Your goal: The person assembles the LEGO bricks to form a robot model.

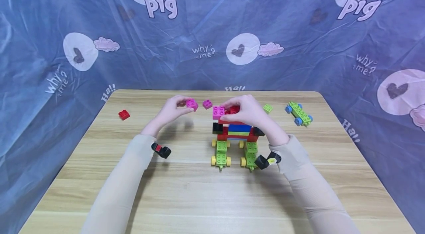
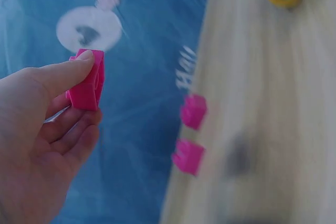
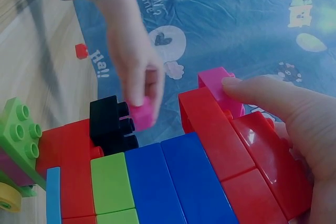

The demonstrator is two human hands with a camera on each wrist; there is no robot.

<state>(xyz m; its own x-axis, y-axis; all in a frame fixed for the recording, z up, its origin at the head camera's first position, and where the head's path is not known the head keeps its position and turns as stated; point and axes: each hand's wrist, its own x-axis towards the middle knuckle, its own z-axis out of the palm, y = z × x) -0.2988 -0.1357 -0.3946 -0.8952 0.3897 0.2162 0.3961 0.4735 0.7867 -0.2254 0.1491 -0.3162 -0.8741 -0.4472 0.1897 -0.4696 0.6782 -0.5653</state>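
My left hand (image 1: pixel 173 111) pinches a pink brick (image 1: pixel 192 104) between thumb and fingers above the table, left of a built toy. In the left wrist view that brick (image 2: pixel 85 85) is held edge-on. The toy has red, blue, green and black bricks, with blue bricks (image 3: pixel 160 179) in its middle, black bricks (image 1: pixel 217 128) at its sides and green wheeled bases (image 1: pixel 221 157) below. At its top, my right hand (image 1: pixel 245 110) grips another pink brick (image 1: pixel 218 112) beside red bricks (image 3: pixel 223 140). The right thumb lies on this pink brick (image 3: pixel 218 85); the other fingers are mostly hidden.
A loose pink brick (image 1: pixel 207 104) lies behind the toy; the left wrist view has two pink bricks (image 2: pixel 188 157) near the table edge. A red brick (image 1: pixel 124 114) lies at left. To the right are a green brick (image 1: pixel 267 108) and a blue-wheeled green base (image 1: pixel 299 113).
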